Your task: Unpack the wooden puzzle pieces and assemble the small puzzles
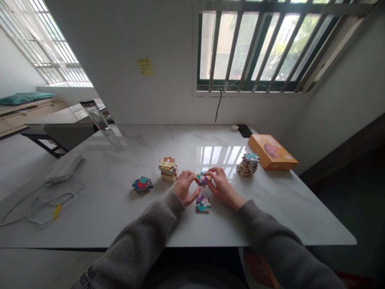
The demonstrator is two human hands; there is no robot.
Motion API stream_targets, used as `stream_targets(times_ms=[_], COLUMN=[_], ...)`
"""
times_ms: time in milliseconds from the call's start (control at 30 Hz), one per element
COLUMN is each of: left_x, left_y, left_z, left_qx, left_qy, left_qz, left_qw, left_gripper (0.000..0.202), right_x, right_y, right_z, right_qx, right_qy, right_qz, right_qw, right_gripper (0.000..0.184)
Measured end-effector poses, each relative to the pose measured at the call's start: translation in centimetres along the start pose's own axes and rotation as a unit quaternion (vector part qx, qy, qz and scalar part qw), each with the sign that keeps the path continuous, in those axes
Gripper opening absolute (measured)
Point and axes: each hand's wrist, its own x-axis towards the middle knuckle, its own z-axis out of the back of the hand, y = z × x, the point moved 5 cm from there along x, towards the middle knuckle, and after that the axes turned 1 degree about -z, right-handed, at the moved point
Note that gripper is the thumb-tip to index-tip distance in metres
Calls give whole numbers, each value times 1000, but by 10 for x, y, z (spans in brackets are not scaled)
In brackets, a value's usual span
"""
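Note:
A colourful jigsaw puzzle piece [202, 178] lies between my hands in the middle of the table. My right hand [221, 188] has its index finger and thumb closed on that piece's right side. At its left edge, my left hand [185, 188] curves with thumb and index finger apart, the index fingertip at or very near the piece. Nearer to me lies a purple, teal and white puzzle piece [203, 204]. Beyond my left wrist stands a tall stack of puzzle pieces [168, 169], with a lower blue and red pile [142, 184] left of it.
Another stack of puzzle pieces [248, 164] stands right, beside an orange box [272, 152]. A black phone [245, 131] and small white case [234, 128] lie at the back. A clear bottle [98, 116] stands back left; a white device with cable [64, 168] lies left.

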Motion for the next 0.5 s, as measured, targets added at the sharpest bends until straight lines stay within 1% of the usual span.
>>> stream_targets(times_ms=[33, 67, 133, 200, 333, 500], left_x=[3, 6, 9, 11, 11, 13], left_y=[5, 9, 15, 19, 21, 24], left_z=[-2, -5, -14, -21, -25, -24], left_qx=[36, 68, 113, 139, 165, 144], left_qy=[-8, -2, 30, 53, 69, 68], left_qz=[28, 52, 84, 106, 115, 133], left_qw=[999, 996, 990, 983, 977, 978], left_gripper=[18, 23, 33, 36, 33, 21], right_x=[0, 0, 1, 1, 1, 0], right_y=[-1, -1, -1, -1, -1, -2], right_z=[0, 0, 1, 1, 0, -1], right_qx=[-1, -2, -1, 0, 3, 8], right_qy=[-1, -3, -7, -10, -6, -14], right_qz=[-1, -1, -1, 0, 2, -2], right_qw=[1000, 1000, 1000, 1000, 1000, 1000], right_gripper=[24, 24, 25, 25, 27, 28])
